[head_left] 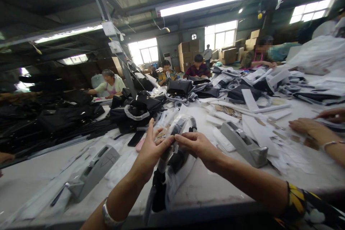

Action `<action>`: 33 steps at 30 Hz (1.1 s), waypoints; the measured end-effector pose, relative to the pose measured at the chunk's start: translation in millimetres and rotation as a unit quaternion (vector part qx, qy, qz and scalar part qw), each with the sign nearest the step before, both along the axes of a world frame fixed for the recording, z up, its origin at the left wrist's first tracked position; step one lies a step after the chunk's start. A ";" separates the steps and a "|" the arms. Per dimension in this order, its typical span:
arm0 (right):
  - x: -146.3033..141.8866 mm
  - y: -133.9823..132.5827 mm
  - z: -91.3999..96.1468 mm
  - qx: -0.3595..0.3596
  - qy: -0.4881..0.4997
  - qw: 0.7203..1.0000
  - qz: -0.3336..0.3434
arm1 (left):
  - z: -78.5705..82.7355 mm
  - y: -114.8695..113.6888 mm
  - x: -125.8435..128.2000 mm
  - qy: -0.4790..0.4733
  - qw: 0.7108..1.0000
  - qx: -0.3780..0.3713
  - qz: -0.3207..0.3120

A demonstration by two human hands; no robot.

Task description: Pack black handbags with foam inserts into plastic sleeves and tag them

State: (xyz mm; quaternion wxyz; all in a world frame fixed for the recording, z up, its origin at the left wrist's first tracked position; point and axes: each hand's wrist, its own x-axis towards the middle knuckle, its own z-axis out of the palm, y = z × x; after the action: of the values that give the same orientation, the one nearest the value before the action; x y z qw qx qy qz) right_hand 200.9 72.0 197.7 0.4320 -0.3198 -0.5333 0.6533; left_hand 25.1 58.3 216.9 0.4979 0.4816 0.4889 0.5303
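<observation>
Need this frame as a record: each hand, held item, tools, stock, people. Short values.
left_hand: left hand, thumb at the work, forefinger raised; grip unclear
right_hand: right hand, fingertips pinched at the work, meeting the left thumb
item: wrapped black item, partly hidden by the hands
tools: grey tape dispenser left of the hands; second grey dispenser right
stock: black bags heaped at left
surface: white table
people: co-worker's hand at right; several co-workers beyond
</observation>
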 end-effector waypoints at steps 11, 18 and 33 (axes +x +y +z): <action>8.8 -0.2 -11.3 -0.051 0.108 0.992 0.042 | -2.0 -3.7 9.2 -0.060 0.997 0.049 -0.030; -2.4 -14.8 -20.5 -0.019 0.162 0.986 0.026 | -9.8 -2.9 3.5 0.028 0.995 0.098 0.011; -53.0 -14.4 -40.9 0.103 0.113 0.963 -0.223 | -18.5 -13.9 18.4 0.100 0.979 0.159 0.084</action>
State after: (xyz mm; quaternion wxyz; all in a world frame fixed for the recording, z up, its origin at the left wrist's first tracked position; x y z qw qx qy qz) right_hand 147.9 57.6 156.8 0.6552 -0.3084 -0.4602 0.5136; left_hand 43.5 44.3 198.4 0.3174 0.5627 0.4840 0.5902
